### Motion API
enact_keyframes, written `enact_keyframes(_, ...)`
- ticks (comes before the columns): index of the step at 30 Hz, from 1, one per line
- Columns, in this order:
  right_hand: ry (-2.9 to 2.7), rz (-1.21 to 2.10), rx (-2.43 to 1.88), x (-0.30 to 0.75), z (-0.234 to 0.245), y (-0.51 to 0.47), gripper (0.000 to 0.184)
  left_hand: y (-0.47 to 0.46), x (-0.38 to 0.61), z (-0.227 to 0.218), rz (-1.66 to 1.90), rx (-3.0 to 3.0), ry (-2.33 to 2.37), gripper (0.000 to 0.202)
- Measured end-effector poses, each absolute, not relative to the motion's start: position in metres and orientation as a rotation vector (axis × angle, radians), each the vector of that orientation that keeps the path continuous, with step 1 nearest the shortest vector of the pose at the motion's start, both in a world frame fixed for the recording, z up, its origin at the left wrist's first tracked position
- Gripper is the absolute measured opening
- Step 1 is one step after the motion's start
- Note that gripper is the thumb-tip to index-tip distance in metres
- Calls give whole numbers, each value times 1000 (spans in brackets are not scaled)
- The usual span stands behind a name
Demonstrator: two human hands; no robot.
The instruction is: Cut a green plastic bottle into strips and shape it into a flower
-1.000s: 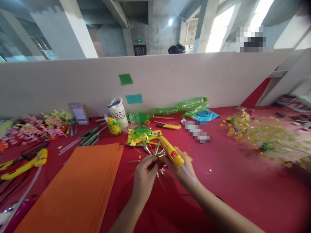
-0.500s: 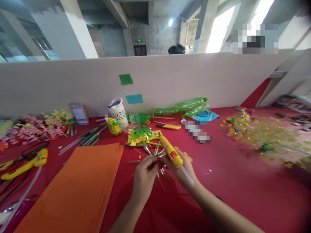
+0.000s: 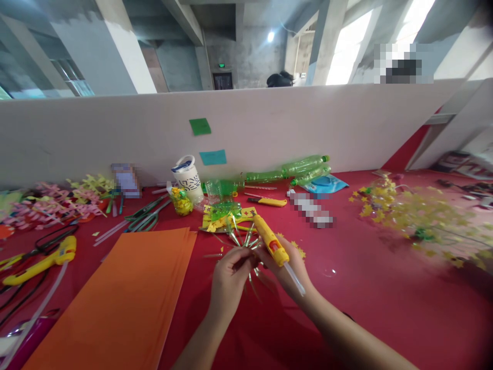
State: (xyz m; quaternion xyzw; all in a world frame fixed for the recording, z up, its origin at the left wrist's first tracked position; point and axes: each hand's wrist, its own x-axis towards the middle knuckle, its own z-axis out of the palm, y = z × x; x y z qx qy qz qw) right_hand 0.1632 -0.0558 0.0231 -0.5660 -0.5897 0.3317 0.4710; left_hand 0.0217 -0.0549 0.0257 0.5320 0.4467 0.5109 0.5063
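My right hand is closed around a yellow hot glue gun with a clear glue stick poking out behind it. Its nozzle points away from me toward a green plastic piece cut into thin spreading strips. My left hand pinches one of those strips close beside the right hand. Small yellow paper stars lie on a sheet just beyond the strips.
A stack of orange paper lies at the left on the red table. A second yellow glue gun, scissors, a paper cup, green bottles, a yellow knife and a starred branch surround it. A white partition stands behind.
Almost nothing has moved; the glue gun's rear end has dipped slightly in my right hand, and both hands stay on the strips.
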Motion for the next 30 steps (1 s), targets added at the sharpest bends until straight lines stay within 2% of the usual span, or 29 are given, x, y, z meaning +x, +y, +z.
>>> enact_keyframes(6, -1353, 778, -1372, 170, 32, -57, 19, -47, 13, 26, 1196, 1104, 1144, 24)
enact_keyframes(15, -1293, 822, -1400, 178, 43, -58, 21, -34, -3, 25, 1288, 1111, 1115, 29)
enact_keyframes(30, -1247, 893, -1463, 180, 28, -57, 24, -27, -14, 19, 1250, 1370, 1391, 20)
